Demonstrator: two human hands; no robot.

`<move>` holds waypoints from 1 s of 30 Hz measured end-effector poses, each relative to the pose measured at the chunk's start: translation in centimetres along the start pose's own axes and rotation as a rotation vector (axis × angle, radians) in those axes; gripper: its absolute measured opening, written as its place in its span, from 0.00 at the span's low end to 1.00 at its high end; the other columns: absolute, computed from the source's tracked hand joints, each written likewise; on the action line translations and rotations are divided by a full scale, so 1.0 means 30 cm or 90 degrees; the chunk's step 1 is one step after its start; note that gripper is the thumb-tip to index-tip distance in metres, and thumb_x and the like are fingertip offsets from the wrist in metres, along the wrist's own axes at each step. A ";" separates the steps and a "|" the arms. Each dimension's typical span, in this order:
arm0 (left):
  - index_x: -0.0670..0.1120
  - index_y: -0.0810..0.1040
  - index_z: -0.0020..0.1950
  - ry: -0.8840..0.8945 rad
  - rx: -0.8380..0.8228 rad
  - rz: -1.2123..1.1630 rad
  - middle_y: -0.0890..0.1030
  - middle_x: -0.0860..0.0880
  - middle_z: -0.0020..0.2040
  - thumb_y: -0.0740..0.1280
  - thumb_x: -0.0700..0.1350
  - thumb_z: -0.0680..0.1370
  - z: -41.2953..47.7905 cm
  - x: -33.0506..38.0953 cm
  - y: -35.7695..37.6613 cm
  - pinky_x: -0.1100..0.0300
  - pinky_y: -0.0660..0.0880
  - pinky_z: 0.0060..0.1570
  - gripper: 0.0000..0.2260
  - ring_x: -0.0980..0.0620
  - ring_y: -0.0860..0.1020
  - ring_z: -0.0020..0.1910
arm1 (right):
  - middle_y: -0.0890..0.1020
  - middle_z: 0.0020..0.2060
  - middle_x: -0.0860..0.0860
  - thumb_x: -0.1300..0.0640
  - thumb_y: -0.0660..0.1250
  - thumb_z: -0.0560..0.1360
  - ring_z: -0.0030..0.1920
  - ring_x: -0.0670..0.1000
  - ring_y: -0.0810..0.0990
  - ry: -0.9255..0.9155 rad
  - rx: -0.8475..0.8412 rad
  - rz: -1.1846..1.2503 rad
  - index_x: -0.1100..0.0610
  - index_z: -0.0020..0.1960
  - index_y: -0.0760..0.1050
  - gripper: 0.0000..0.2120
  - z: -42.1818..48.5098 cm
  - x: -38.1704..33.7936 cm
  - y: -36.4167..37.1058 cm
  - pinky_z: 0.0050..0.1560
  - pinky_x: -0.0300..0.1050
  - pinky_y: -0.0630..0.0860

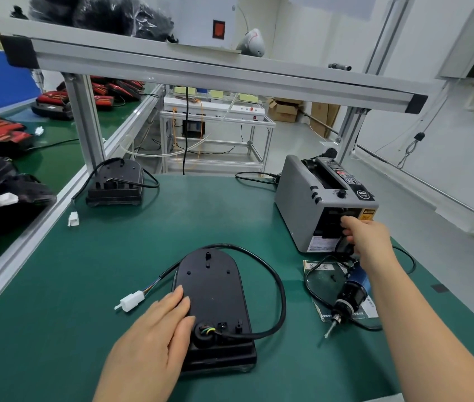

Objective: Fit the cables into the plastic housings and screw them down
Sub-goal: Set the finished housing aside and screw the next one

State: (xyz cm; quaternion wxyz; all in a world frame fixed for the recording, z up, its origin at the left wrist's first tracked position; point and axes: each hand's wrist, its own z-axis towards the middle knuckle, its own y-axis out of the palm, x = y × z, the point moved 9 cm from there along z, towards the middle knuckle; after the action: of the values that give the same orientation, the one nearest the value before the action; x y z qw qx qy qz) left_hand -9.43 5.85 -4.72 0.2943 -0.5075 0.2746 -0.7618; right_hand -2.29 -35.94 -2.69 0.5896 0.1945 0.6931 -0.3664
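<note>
A flat black plastic housing with a round far end [215,288] lies on the green surface [172,221], near and in the middle. It has small holes on top. At its near end there is a round hole [205,332] with thin coloured wires inside. A thick black cable [280,291] comes out there, loops round the right side and over the far end, and ends on the left in a small white plug [131,300].

The left hand [154,338] lies flat on the left side of the housing. Its grip is open, with the fingers straight.

The right hand [366,236] reaches to the dark front opening of a grey box machine [299,198] on the right. Its fingers are curled there, but I cannot tell if the grip holds anything.

A blue and black electric screwdriver [348,297] lies on a paper under the right arm. Another black housing [117,181] sits far on the left.
</note>
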 end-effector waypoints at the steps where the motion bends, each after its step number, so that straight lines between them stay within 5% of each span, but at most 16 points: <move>1: 0.54 0.83 0.57 0.016 0.012 0.015 0.75 0.62 0.63 0.58 0.59 0.79 -0.001 0.010 -0.012 0.56 0.76 0.52 0.18 0.55 0.74 0.64 | 0.77 0.34 0.50 0.55 0.67 0.73 0.30 0.48 0.70 0.002 0.001 0.007 0.58 0.40 0.77 0.07 0.001 0.003 0.000 0.30 0.42 0.64; 3: 0.53 0.84 0.55 0.021 0.020 0.011 0.77 0.60 0.62 0.55 0.62 0.76 -0.002 0.011 -0.015 0.55 0.77 0.51 0.23 0.54 0.76 0.63 | 0.77 0.32 0.50 0.55 0.68 0.73 0.29 0.48 0.69 0.006 0.004 0.014 0.58 0.40 0.77 0.06 0.003 0.006 0.001 0.29 0.41 0.63; 6: 0.53 0.83 0.56 -0.003 0.017 0.007 0.76 0.61 0.62 0.65 0.51 0.78 -0.003 -0.001 -0.006 0.53 0.77 0.52 0.11 0.52 0.76 0.63 | 0.75 0.30 0.51 0.57 0.68 0.72 0.27 0.49 0.68 0.007 0.020 0.019 0.59 0.36 0.76 0.08 0.009 0.007 0.000 0.29 0.42 0.62; 11: 0.51 0.84 0.54 0.008 0.018 0.037 0.79 0.57 0.61 0.52 0.60 0.72 -0.002 0.016 -0.019 0.53 0.77 0.52 0.25 0.51 0.78 0.60 | 0.75 0.29 0.51 0.58 0.67 0.71 0.29 0.51 0.68 0.000 0.052 0.009 0.58 0.33 0.74 0.10 0.013 -0.001 0.004 0.31 0.43 0.64; 15: 0.52 0.84 0.55 -0.016 -0.003 0.017 0.78 0.58 0.62 0.68 0.50 0.77 -0.005 0.007 -0.008 0.53 0.77 0.54 0.09 0.51 0.77 0.62 | 0.77 0.32 0.51 0.58 0.67 0.72 0.30 0.50 0.70 -0.006 0.064 0.040 0.57 0.34 0.75 0.08 0.016 0.009 0.004 0.31 0.43 0.65; 21: 0.52 0.84 0.54 -0.038 -0.018 0.001 0.78 0.59 0.61 0.74 0.41 0.71 -0.003 0.000 0.001 0.55 0.77 0.51 0.13 0.51 0.77 0.61 | 0.75 0.32 0.51 0.59 0.67 0.72 0.29 0.48 0.68 0.022 0.068 0.130 0.59 0.37 0.74 0.06 0.015 0.033 0.004 0.30 0.40 0.63; 27: 0.52 0.85 0.53 -0.012 0.007 0.001 0.79 0.58 0.60 0.75 0.40 0.70 0.001 0.006 -0.007 0.53 0.78 0.48 0.13 0.50 0.79 0.59 | 0.78 0.34 0.50 0.56 0.69 0.74 0.31 0.46 0.71 0.011 0.009 0.164 0.58 0.42 0.78 0.05 -0.031 0.035 -0.007 0.25 0.35 0.67; 30: 0.57 0.82 0.57 -0.018 0.008 -0.024 0.72 0.68 0.63 0.70 0.46 0.75 0.002 0.004 -0.012 0.60 0.73 0.55 0.12 0.60 0.73 0.64 | 0.80 0.34 0.50 0.57 0.68 0.74 0.33 0.46 0.74 -0.024 -0.072 0.146 0.56 0.40 0.79 0.06 -0.098 0.013 0.025 0.34 0.39 0.68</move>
State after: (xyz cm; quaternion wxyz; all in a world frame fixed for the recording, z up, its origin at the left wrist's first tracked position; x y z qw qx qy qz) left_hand -9.45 5.99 -4.38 0.2871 -0.5213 0.2561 -0.7617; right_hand -3.84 -33.34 -3.16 0.6507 0.2322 0.6744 -0.2605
